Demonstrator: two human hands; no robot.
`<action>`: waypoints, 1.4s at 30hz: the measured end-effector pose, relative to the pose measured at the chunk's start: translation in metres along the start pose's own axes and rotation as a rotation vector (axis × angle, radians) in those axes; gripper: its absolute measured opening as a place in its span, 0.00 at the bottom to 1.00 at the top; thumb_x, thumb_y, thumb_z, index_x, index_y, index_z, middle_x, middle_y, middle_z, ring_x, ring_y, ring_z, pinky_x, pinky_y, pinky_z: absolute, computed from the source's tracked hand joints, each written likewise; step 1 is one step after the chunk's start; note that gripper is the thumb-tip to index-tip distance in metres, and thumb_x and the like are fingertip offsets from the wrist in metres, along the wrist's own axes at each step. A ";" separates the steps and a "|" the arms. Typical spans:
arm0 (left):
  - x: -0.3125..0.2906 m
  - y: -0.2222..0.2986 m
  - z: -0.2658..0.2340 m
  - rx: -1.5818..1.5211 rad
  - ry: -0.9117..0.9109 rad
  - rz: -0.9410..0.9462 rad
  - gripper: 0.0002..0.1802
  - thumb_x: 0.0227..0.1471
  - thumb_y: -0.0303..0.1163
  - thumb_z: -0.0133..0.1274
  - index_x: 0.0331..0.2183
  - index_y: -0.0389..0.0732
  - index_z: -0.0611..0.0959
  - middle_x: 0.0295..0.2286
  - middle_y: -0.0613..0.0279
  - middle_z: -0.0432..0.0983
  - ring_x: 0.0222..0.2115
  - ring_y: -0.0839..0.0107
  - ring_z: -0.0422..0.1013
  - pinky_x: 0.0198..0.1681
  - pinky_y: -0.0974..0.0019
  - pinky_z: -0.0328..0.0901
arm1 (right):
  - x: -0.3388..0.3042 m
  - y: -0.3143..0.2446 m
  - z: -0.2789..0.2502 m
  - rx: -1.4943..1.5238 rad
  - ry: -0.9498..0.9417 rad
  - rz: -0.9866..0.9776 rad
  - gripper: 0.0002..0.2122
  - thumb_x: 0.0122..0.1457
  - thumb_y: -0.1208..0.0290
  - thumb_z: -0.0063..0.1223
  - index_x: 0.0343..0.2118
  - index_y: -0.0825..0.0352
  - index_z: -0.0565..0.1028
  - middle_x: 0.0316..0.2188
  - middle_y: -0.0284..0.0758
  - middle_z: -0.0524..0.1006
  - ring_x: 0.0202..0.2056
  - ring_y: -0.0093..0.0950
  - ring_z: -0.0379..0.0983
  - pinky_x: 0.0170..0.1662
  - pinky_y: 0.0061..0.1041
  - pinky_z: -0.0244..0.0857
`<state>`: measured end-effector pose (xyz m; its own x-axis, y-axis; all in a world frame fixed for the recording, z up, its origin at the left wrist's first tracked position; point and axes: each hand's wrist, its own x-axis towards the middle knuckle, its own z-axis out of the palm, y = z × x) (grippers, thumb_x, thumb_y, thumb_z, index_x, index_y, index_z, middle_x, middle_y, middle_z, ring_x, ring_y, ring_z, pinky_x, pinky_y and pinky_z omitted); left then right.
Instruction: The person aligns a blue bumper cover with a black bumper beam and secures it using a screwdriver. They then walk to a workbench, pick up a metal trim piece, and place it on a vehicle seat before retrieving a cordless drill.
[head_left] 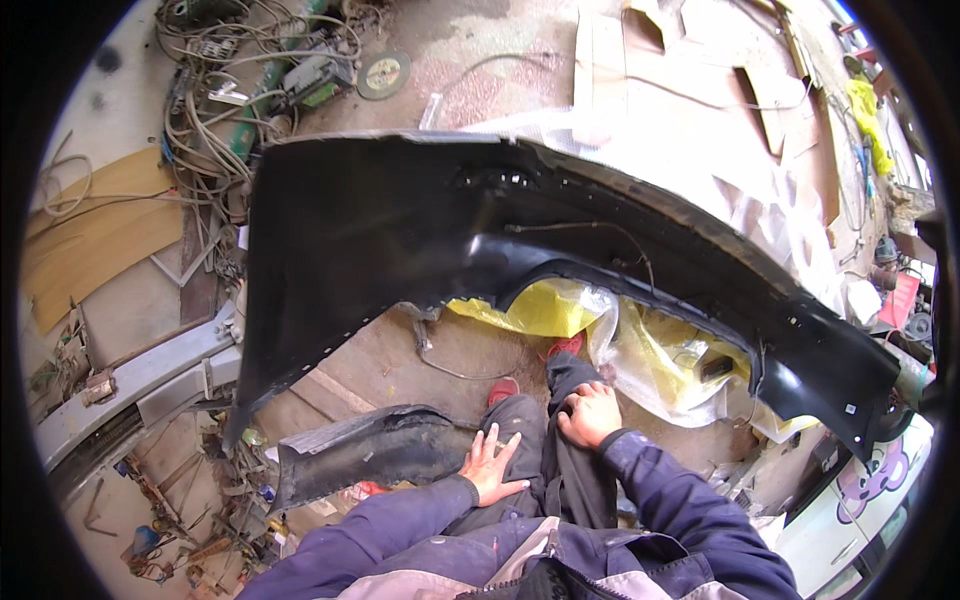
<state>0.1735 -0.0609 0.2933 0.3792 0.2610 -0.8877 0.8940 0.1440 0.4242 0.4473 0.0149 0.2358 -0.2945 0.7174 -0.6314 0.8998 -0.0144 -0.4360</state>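
Observation:
A large black car bumper cover (370,215) arches across the view in front of me, its hollow inner side facing me. A thin wire runs along its inner face. My left hand (490,466) rests on my left thigh with the fingers spread, holding nothing. On my right leg lies my right hand (592,415), its fingers curled in against the dark trousers, with nothing seen in it. Both hands are apart from the bumper. Yellow and clear plastic sheeting (640,360) lies under the bumper's inner curve, beyond my right hand.
A smaller black curved panel (365,460) lies left of my legs. Tangled cables (210,100) and a round disc (384,75) lie at the far left. A grey metal beam (140,385) stands at the left. Cardboard (600,60) lies beyond; a white car (850,510) is at the lower right.

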 end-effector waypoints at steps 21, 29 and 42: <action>-0.231 -0.179 -0.002 -0.564 0.632 -0.636 0.38 0.68 0.65 0.41 0.44 0.40 0.89 0.42 0.38 0.83 0.47 0.37 0.78 0.53 0.42 0.70 | -0.151 0.043 0.005 0.631 0.018 0.757 0.16 0.68 0.59 0.57 0.45 0.68 0.83 0.30 0.41 0.84 0.30 0.34 0.81 0.34 0.35 0.74; -0.256 -0.292 -0.113 -0.486 0.765 -0.324 0.32 0.65 0.63 0.50 0.47 0.45 0.88 0.42 0.46 0.85 0.47 0.44 0.80 0.52 0.49 0.72 | -0.125 -0.101 0.013 1.268 0.279 0.724 0.12 0.70 0.61 0.55 0.38 0.66 0.78 0.26 0.35 0.78 0.24 0.29 0.75 0.26 0.31 0.68; -0.383 -0.522 -0.100 -0.794 0.997 -0.452 0.26 0.65 0.49 0.58 0.45 0.31 0.88 0.39 0.46 0.87 0.40 0.57 0.84 0.47 0.55 0.74 | -0.027 -0.247 0.010 1.126 0.150 0.574 0.12 0.68 0.64 0.59 0.42 0.70 0.83 0.29 0.34 0.83 0.28 0.26 0.79 0.30 0.27 0.72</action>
<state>-0.4626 -0.1404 0.4300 -0.5453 0.5719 -0.6128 0.3871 0.8203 0.4210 0.2299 -0.0081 0.3543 0.1508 0.4823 -0.8630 0.0940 -0.8760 -0.4731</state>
